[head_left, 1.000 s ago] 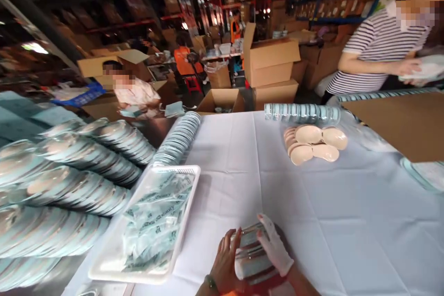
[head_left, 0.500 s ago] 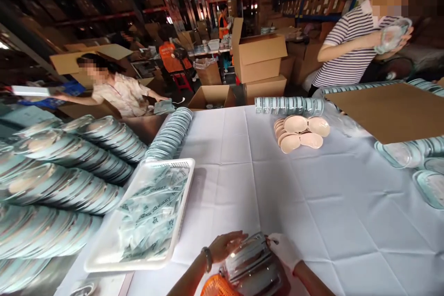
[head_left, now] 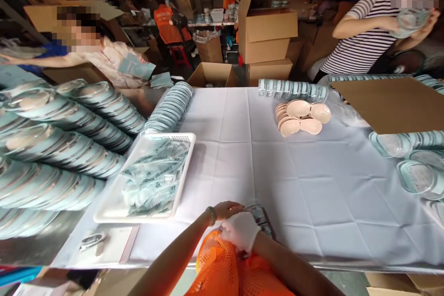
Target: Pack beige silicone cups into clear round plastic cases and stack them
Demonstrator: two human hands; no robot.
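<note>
At the near edge of the table a clear plastic package (head_left: 264,222) with a dark rim lies low in front of my body, mostly covered by my hands. My left hand (head_left: 227,210), bare with a bracelet at the wrist, is closed at its far left side. Across the front of it reaches my right hand (head_left: 243,230) in a white glove, fingers bent together and pointing left against the package. What lies under the glove is hidden. Left of my hands stands a white basket (head_left: 100,215) holding pale green printed packets (head_left: 152,180).
Stacked pale green packaged trays (head_left: 55,148) line the left side. Beige two-lobed pads (head_left: 301,118) lie on the white cloth (head_left: 222,157), near a row of packages (head_left: 293,90). A cardboard sheet (head_left: 391,104) is at right, a tape roll (head_left: 93,239) near left. Two people work across the table.
The view has tilted down. My gloved right hand has moved left across the front of the package, close to my left hand. The package is now lower and more covered.
</note>
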